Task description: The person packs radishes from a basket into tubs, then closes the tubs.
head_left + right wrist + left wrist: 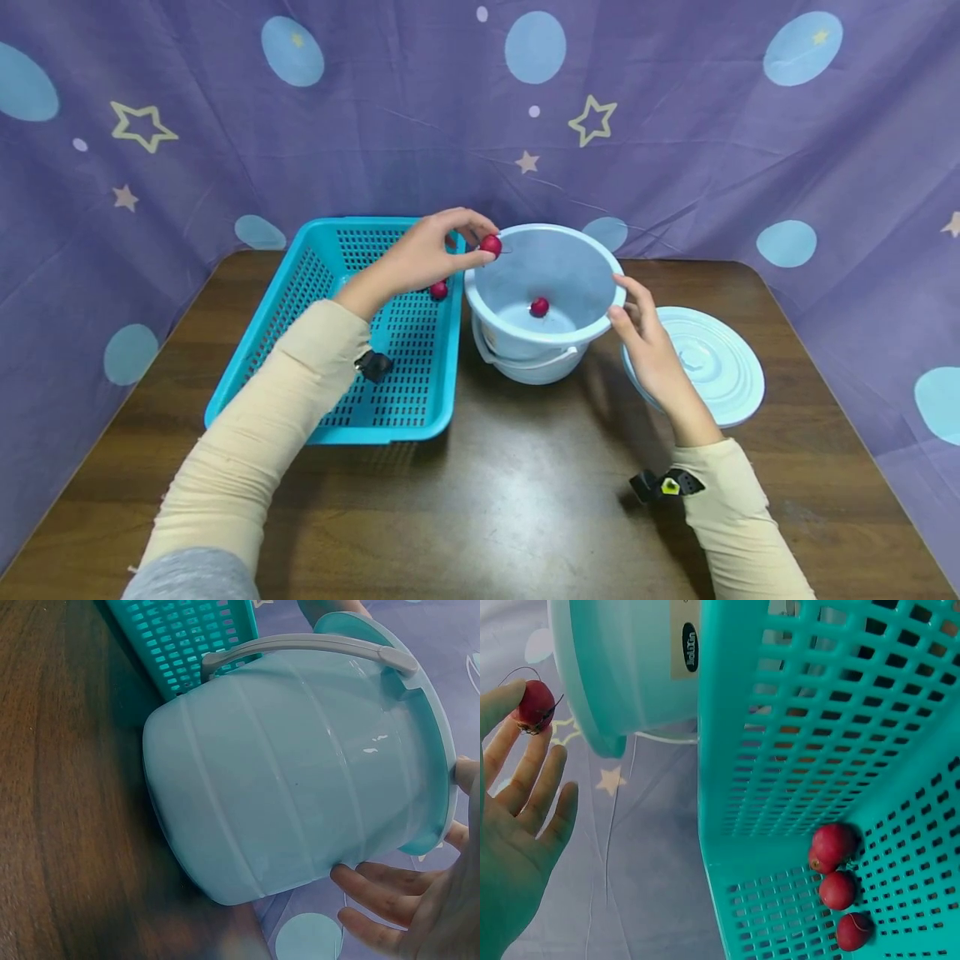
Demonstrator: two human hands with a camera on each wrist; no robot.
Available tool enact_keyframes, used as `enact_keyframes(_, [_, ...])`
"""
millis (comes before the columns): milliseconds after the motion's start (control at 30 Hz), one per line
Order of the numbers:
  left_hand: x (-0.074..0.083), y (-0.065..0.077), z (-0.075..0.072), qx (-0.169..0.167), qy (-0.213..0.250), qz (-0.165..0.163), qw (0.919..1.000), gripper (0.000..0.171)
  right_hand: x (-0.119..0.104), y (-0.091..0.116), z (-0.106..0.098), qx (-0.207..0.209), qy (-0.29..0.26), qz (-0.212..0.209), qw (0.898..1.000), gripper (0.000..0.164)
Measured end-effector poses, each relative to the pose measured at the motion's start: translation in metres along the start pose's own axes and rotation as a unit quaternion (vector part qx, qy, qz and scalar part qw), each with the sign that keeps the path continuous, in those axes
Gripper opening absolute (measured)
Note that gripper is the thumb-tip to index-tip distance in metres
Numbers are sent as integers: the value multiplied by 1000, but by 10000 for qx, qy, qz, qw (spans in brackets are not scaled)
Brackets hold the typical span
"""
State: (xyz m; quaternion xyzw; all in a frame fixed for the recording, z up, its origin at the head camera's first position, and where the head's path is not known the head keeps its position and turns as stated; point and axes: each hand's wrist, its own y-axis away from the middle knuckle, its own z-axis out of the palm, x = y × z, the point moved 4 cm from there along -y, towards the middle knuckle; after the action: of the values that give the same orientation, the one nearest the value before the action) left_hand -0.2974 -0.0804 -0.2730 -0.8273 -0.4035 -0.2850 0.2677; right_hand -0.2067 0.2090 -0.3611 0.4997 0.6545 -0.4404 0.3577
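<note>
Between its thumb and fingertips my left hand pinches a small red radish beside the bucket's left rim. In the left wrist view, thin root strands trail from this radish. The light blue bucket stands in the middle, with one radish at its bottom. My right hand holds the bucket's right rim, and in the right wrist view more fingers lie along the outer wall. Several radishes rest in a corner of the turquoise basket, under my left hand.
A round light blue lid lies on the wooden table right of the bucket, partly behind my right hand. The bucket's handle hangs down at its front. A purple patterned cloth closes off the back.
</note>
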Motion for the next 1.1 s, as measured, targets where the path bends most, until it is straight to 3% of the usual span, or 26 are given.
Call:
enact_keyframes(267, [5,0,11,-438,158,228,9987,33,-2,0,1,-53,59,56,10000,52])
enact_keyframes(533, [13,-1,25,-886,-116,400,9952,30,-1,0,1,-35,102,76,9999,52])
enact_keyframes(700, [13,-1,30,-983,-385,470,9933,29,-1,1,0,-1,157,65,9999,52])
enact_keyframes(900, [11,-1,31,-1005,-377,448,9932,31,0,1,0,7,101,24,9999,52])
enact_keyframes(1100, [11,0,28,-697,-308,562,9955,28,0,1,0,3,74,-3,10000,51])
